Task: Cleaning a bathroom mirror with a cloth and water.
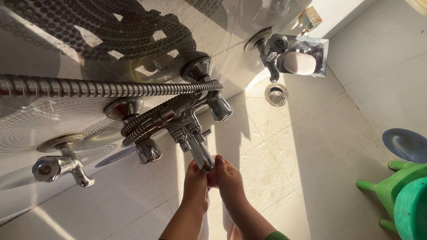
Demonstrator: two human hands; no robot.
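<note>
Head view looks straight down a tiled wall at both hands, pressed together just under the shiny chrome spout (202, 155) of the wall-mounted mixer tap. The left hand (195, 180) and the right hand (229, 178) are cupped against each other, fingertips touching the spout's mouth; neither is clenched round anything, and they seem loosely curved rather than gripping. Whether water is running I cannot tell.

Judging by this, the step in hand is a rinse or a catch of water at the spout, and what comes next would call for a reach up to one of the chrome knobs beside it.

Above the spout sits the chrome mixer body (178, 118), with a ribbed metal shower hose (111, 89) running off it along the wall. Left of the spout, well apart, a small chrome bib tap (58, 166) juts out. Far beyond the spout, another chrome tap (271, 51) sits next to a clear soap dish holding a white bar (300, 62), and a round steel floor drain (276, 94) lies below these. Right of the spout, at the edge, stand a green plastic stool (400, 191) and a blue round basin (407, 144) on the pale tiled floor (311, 146).
</note>
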